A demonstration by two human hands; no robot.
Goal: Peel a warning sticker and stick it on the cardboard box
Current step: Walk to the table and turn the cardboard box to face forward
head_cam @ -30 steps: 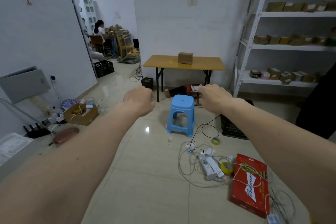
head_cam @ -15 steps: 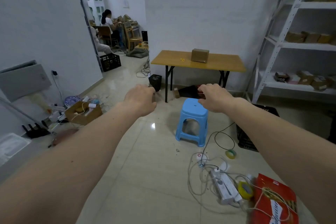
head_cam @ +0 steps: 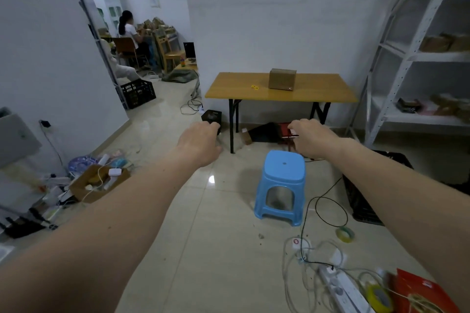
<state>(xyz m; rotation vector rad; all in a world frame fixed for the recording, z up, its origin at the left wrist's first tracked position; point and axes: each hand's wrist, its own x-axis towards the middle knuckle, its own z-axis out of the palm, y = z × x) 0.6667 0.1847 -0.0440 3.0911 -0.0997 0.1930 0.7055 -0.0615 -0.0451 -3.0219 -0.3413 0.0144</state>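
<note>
A small brown cardboard box (head_cam: 282, 79) stands on a wooden table (head_cam: 312, 94) against the far wall. A little yellow sticker (head_cam: 254, 87) lies on the tabletop to the box's left. Both my arms stretch forward over the floor, well short of the table. My left hand (head_cam: 199, 142) has its fingers curled in and holds nothing. My right hand (head_cam: 314, 136) is also loosely closed and empty, hovering above and behind a blue plastic stool (head_cam: 281, 185).
Cables, a white power strip (head_cam: 342, 290), tape rolls (head_cam: 345, 234) and a red carton (head_cam: 429, 295) litter the floor at lower right. A black crate (head_cam: 363, 198) sits by the white shelving (head_cam: 417, 58). Clutter and an open box (head_cam: 96, 183) lie left. A seated person (head_cam: 129, 33) is in the back room.
The view has moved closer to the table and tilted up. Stool, box and table appear larger and lower in view. Both hands stay held out in front, still empty.
</note>
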